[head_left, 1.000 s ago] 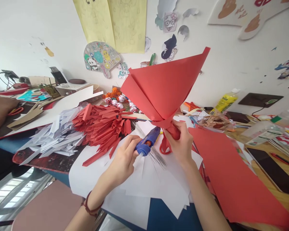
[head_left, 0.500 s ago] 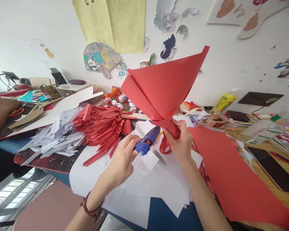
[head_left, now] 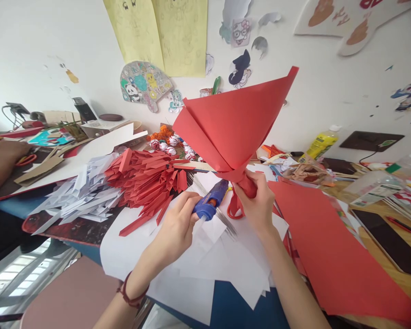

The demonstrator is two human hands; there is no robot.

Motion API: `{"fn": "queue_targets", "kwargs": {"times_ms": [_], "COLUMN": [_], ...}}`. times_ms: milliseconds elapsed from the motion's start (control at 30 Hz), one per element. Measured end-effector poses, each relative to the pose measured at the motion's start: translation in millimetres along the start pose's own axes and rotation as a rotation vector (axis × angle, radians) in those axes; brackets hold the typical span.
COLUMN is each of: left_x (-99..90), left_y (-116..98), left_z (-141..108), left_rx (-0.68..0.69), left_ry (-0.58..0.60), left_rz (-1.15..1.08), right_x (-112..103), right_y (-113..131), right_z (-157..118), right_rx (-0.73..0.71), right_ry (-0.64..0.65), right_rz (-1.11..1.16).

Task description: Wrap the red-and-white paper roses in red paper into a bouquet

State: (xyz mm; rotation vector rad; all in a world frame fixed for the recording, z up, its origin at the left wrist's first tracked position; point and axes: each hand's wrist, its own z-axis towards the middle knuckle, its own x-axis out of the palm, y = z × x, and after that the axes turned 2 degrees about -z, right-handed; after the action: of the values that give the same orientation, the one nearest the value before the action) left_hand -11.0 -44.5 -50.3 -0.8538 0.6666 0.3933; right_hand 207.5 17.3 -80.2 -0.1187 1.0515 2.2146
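Grip: the right hand (head_left: 258, 203) held the neck of the red paper cone (head_left: 234, 125); the left hand (head_left: 176, 224) held the glue gun (head_left: 207, 208) beside that neck. Slipping, the gun, if hot, could have burned fingers; a slackened hold could have unrolled the cone.

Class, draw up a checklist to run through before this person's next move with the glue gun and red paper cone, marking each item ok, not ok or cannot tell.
1. Right hand grips the narrow end of the red paper cone: ok.
2. Left hand holds the blue glue gun: ok.
3. Glue stick loaded: ok, it sticks out of the gun's rear.
4. Gun's front end touching the cone: cannot tell, they look close.
5. Gun hot: cannot tell, nothing visible shows it.
6. Space beneath the gun clear: not ok, thin wires lie over the white paper.
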Motion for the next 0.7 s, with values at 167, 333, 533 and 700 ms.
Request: {"fn": "queue_targets", "kwargs": {"times_ms": [167, 333, 533, 700], "left_x": [-0.9, -3.2, 0.0, -0.8], "left_y": [1.6, 0.0, -1.2, -0.8], "left_z": [-1.1, -2.8, -1.8, -2.5], "left_rx": [-0.003, -0.005, -0.004, -0.036], "left_ry": [-0.017, -0.029, -0.012, -0.04], "left_rz": [0.013, 0.034, 0.024, 0.044], "right_x": [-0.3, 0.6, 0.4, 0.9], "right_y": [-0.8, -1.4, -1.1, -2.2], "right_z": [0.6, 0.4, -0.4, -0.2], "right_rx": [-0.002, -0.002, 0.016, 0.01], "right_ry": [-0.003, -0.014, -0.002, -0.005], "right_rz": [0.008, -0.004, 0.004, 0.004]}}
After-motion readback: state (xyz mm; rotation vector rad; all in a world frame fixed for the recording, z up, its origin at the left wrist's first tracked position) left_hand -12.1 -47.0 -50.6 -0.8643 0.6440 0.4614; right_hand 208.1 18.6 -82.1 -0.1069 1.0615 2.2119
